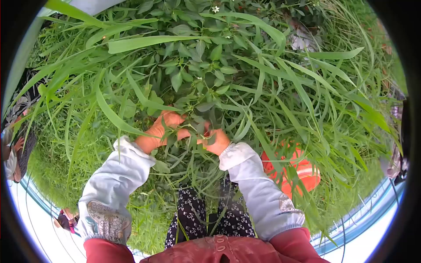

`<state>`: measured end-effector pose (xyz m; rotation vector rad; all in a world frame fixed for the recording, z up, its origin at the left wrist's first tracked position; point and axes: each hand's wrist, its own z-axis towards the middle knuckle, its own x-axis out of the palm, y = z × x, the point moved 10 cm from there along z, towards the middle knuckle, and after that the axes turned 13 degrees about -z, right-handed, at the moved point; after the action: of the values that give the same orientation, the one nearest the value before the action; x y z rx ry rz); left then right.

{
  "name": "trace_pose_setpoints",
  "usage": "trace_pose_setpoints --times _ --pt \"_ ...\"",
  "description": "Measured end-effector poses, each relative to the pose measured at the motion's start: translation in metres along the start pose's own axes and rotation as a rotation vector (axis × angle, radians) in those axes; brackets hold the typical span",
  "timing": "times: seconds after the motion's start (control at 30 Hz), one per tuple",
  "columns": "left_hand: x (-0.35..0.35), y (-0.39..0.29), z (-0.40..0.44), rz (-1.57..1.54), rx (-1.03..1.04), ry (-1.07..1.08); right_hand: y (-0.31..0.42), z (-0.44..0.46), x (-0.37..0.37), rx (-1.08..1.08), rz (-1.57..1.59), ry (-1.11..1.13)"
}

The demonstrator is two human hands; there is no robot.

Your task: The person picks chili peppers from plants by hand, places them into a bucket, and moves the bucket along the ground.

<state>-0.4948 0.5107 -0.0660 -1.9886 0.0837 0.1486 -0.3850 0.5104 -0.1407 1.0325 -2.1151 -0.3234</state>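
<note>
My left hand (165, 129) is in the foliage at the centre, its fingers bent around a thin green stem and partly covered by leaves. Close on its right, my right hand (215, 139) has its fingers drawn together at the same leafy stems; a dark leaf hides part of them, and what they hold cannot be made out. The bushy plant (197, 74) with pointed leaves and small white flowers (215, 8) rises just beyond both hands. Long grass blades (144, 41) hang across it.
An orange container (298, 173) stands in the grass right of my right forearm, partly covered by blades. Other people show at the far left edge (17, 144) and lower left (67, 220). Tall grass (333, 109) surrounds the plant.
</note>
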Motion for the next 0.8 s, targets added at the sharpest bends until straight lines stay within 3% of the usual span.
trace_pose_setpoints --times 0.07,0.1,0.2,0.23,0.27,0.33,0.43,0.53,0.57,0.67,0.7,0.73,0.8 --pt "0.009 0.009 0.001 0.312 -0.072 0.001 -0.002 -0.009 0.003 -0.198 -0.727 -0.037" --pt "0.011 0.004 0.0 0.435 -0.017 -0.019 0.044 -0.021 0.015 -0.198 -0.658 -0.157" --pt "0.008 0.036 -0.002 0.25 -0.165 -0.134 0.024 -0.019 0.008 -0.167 -0.27 -0.237" --pt "0.012 0.008 0.004 0.529 -0.11 -0.027 0.002 -0.014 0.006 -0.043 -0.023 -0.206" --pt "0.012 0.001 0.005 0.521 -0.116 -0.012 -0.02 -0.011 0.004 0.084 0.229 -0.209" --pt "0.012 -0.005 0.006 0.506 -0.128 0.013 0.028 -0.024 0.005 0.036 -0.505 -0.183" --pt "-0.003 -0.014 0.007 0.663 0.074 -0.188 0.033 -0.034 0.003 -0.017 -0.246 -0.265" --pt "-0.035 0.011 0.011 0.308 -0.302 -0.073 0.037 -0.061 0.004 0.166 -0.123 -0.197" --pt "-0.042 0.007 0.011 0.148 -0.31 -0.076 0.034 -0.068 0.004 0.195 -0.101 -0.104" --pt "-0.076 0.041 0.005 -0.039 -0.317 -0.403 0.041 -0.083 -0.013 0.287 0.144 -0.15" --pt "-0.089 0.002 0.019 -0.104 -0.377 -0.369 0.044 -0.082 -0.02 0.222 0.24 -0.159" --pt "-0.084 0.044 0.013 -0.513 -0.447 -0.463 0.044 -0.083 -0.025 0.215 0.274 -0.165" --pt "-0.093 0.05 0.007 -0.607 -0.564 -0.572 0.045 -0.083 -0.033 0.198 0.345 -0.175"
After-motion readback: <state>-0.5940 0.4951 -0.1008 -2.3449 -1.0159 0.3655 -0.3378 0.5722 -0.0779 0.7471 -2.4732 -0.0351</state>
